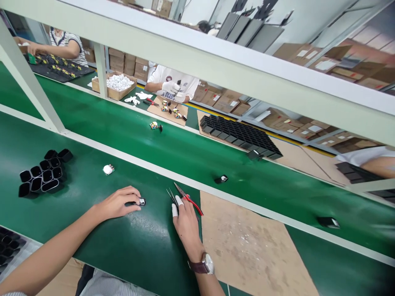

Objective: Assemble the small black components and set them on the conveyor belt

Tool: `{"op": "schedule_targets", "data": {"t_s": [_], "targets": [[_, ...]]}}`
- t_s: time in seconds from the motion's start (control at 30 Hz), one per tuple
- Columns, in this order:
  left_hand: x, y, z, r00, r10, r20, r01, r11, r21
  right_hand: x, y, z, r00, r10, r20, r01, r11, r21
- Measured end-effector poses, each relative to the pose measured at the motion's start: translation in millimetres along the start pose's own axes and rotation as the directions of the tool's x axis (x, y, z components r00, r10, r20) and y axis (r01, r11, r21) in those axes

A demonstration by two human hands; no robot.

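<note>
My left hand (119, 202) rests on the green work surface, its fingers closed round a small black housing (142, 202) with a white part showing at the end. White finger covers sit on the thumb and a finger of my right hand (187, 222). That hand grips tweezers (170, 195), whose tips point away and to the left. Just beyond the fingers lies a pair of red-handled pliers (191, 202). A small circuit board with a white cap (108, 169) lies beyond my left hand. Further left, several black open housings (46, 174) stand clustered together.
A brown board (247, 242) lies to the right. Past a pale rail, the green conveyor belt (182, 144) carries a circuit board (155, 126) and several black housings (328, 222). A shelf beam (216, 53) crosses overhead. Co-workers sit opposite, near a box of white caps (119, 83).
</note>
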State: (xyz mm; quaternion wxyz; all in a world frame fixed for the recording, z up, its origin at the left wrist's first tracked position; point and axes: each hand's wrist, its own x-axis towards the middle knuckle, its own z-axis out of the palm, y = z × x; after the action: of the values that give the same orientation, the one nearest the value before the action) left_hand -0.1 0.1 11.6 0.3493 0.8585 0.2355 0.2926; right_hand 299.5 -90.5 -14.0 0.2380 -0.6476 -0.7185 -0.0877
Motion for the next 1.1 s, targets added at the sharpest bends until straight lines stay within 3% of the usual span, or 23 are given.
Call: {"op": "schedule_targets", "data": {"t_s": [0.07,0.2,0.3,0.47,0.9,1.1], "targets": [[2,-1,1.9,0.998,0.065,-0.010,-0.064,0.998,0.006,1,-5,-2,1.000,-0.015,0.003,0.015,0.995,0.101],[2,-2,10.8,0.997,0.068,-0.028,-0.067,0.998,0.018,12,-36,-18,0.993,-0.091,0.075,0.063,0.949,0.309],[0,-4,15.0,0.999,0.042,-0.033,-0.042,0.999,-0.003,16,-53,-29,0.972,-0.189,0.139,0.156,0.964,0.217],[-1,-6,16.5,0.999,0.030,-0.041,-0.030,1.000,-0.009,16,-55,-31,0.959,-0.228,0.169,0.215,0.973,0.088],[0,-3,15.9,0.998,0.041,-0.042,-0.041,0.999,-0.016,27,-66,-30,0.940,-0.288,0.185,0.282,0.958,0.057],[-2,-4,12.8,0.995,-0.088,-0.037,0.087,0.996,-0.020,28,-65,-39,0.933,-0.304,0.195,0.306,0.952,0.016]]}}
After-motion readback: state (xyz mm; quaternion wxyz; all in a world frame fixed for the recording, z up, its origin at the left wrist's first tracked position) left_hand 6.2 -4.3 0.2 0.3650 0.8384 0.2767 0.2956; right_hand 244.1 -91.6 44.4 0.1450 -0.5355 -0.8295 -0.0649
